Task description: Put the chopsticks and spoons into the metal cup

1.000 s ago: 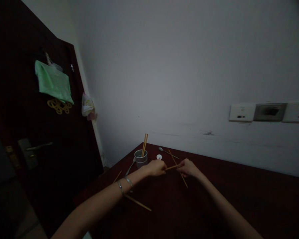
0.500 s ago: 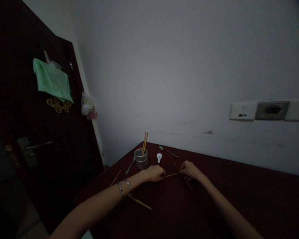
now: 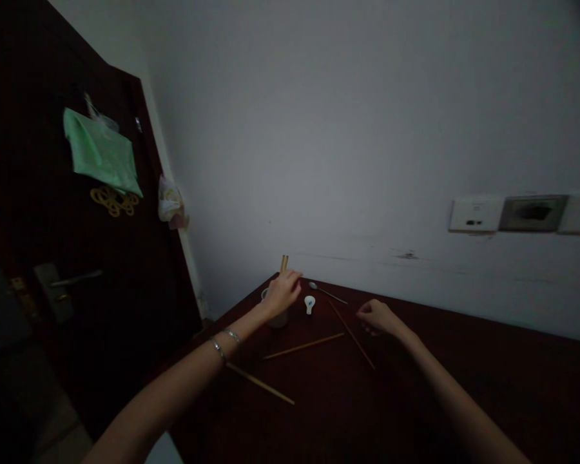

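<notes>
My left hand [image 3: 282, 294] is raised in front of the metal cup [image 3: 279, 320], covering much of it. Its fingers reach right, a little apart from the thumb, and nothing shows in them. Two chopsticks [image 3: 283, 263] stand in the cup, their tops showing above the hand. My right hand [image 3: 377, 317] hovers at the right with fingers loosely curled in and nothing visible in them. Left of it a dark chopstick [image 3: 351, 335] lies slantwise on the table. Another brown chopstick [image 3: 303, 346] lies between the hands, and a lighter chopstick [image 3: 261, 383] emerges from under my left forearm.
A white spoon [image 3: 309, 304] lies right of the cup, with a long-handled metal spoon [image 3: 328, 293] behind it. The dark red table [image 3: 338, 412] meets the wall [image 3: 348, 161]. A door [image 3: 140, 270] with a green cloth [image 3: 102, 153] stands at the left.
My left hand has let go of the brown chopstick and moved up and left to the cup. My right hand has drawn away from the crossing chopsticks, up and right.
</notes>
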A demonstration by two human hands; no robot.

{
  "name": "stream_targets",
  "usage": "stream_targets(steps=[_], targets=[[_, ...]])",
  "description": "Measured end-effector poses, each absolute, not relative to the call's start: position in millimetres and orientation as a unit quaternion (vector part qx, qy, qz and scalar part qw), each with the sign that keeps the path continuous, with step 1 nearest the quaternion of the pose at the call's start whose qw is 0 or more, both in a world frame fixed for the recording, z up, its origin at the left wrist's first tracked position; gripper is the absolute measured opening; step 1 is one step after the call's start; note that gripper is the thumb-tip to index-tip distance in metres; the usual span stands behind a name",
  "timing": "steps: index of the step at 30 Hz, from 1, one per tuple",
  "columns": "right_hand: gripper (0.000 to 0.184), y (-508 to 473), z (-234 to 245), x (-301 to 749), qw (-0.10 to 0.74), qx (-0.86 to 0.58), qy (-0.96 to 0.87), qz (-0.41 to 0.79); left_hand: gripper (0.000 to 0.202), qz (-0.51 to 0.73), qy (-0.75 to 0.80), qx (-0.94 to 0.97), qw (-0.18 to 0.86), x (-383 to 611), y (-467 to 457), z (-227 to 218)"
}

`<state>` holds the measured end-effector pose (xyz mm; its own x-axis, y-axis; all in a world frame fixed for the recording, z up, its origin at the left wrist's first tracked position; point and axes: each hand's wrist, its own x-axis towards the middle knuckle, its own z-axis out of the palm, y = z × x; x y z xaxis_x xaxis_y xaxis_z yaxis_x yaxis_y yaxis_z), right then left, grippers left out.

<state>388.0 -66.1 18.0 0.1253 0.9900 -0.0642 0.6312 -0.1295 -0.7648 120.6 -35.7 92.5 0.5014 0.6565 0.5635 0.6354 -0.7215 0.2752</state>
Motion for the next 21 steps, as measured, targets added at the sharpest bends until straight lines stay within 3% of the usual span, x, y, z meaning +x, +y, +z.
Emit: stream_targets(steps=[5,11,14,18,21], targets=[[0.011,-65.9,28.5,389.6,0.331,-0.663,-0.582,0.334,0.053,0.456,0.433,0.774,0.077,100.6,4.7,115.2],[0.014,-65.0,34.2,384.1,0.340,-0.638,-0.592,0.355,0.082,0.371,0.555,0.715,0.205,90.0,57.1,94.0],[0.016,-67.5,37.3,380.3,0.344,-0.618,-0.605,0.365,0.068,0.314,0.559,0.728,0.242,88.6,71.9,81.7],[0.017,-73.6,46.0,373.4,0.349,-0.603,-0.610,0.377,0.027,0.240,0.561,0.765,0.205,90.1,76.5,74.6],[0.018,-79.5,55.3,367.0,0.350,-0.597,-0.615,0.378,0.012,0.232,0.564,0.770,0.185,94.5,73.7,72.4]])
